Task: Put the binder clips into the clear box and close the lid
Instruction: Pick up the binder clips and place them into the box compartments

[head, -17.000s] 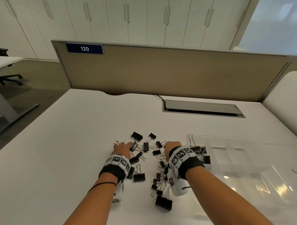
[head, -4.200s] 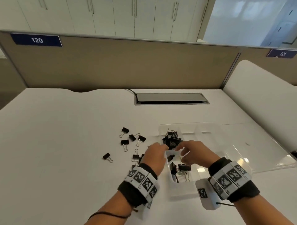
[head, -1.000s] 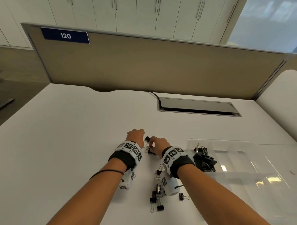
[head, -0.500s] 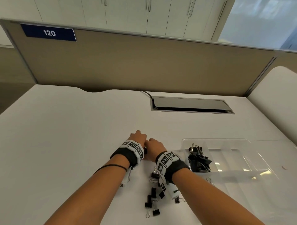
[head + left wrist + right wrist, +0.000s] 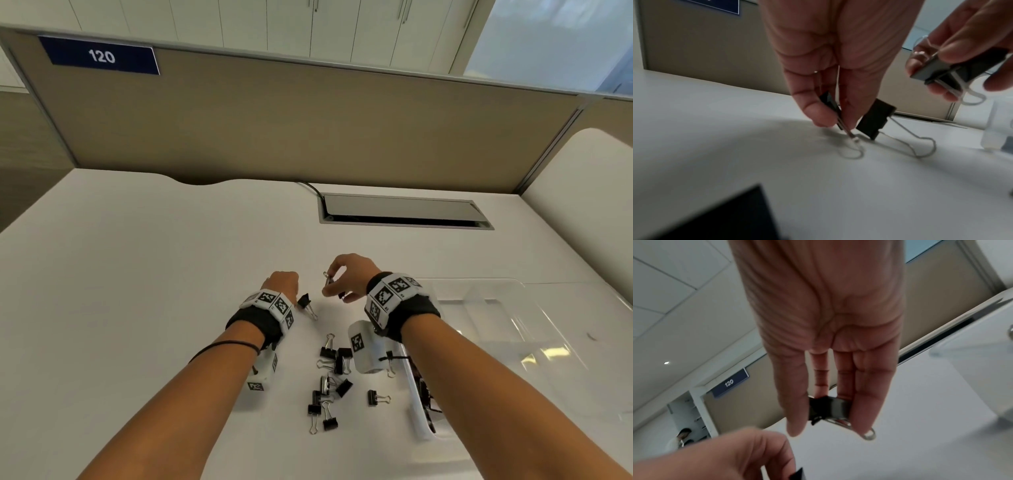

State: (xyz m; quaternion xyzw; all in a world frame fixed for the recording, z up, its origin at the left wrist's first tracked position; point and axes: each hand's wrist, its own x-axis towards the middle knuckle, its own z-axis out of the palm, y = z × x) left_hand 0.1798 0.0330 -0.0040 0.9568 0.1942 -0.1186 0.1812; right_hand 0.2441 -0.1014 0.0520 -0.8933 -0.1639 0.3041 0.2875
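My left hand (image 5: pixel 282 284) is low on the white table, and in the left wrist view its thumb and a finger pinch a small black binder clip (image 5: pixel 830 104) whose wire handle touches the table. A second clip (image 5: pixel 875 118) lies just beside it. My right hand (image 5: pixel 334 287) is raised off the table beside the left and holds black clips (image 5: pixel 828 408) between thumb and fingers. Several loose clips (image 5: pixel 329 377) lie nearer me between my forearms. The clear box (image 5: pixel 416 404) stands open at the right under my right forearm, with clips (image 5: pixel 426 394) in it.
The box's clear lid (image 5: pixel 513 325) lies flat open to the right. A cable hatch (image 5: pixel 404 210) is set into the table further back. A beige partition (image 5: pixel 308 120) with a "120" label (image 5: pixel 101 56) closes the far edge. A person (image 5: pixel 681 438) sits far off.
Half a second ago both hands were pressed together on the table. My right hand has since lifted with clips in it and moved apart from the left, which stays low.
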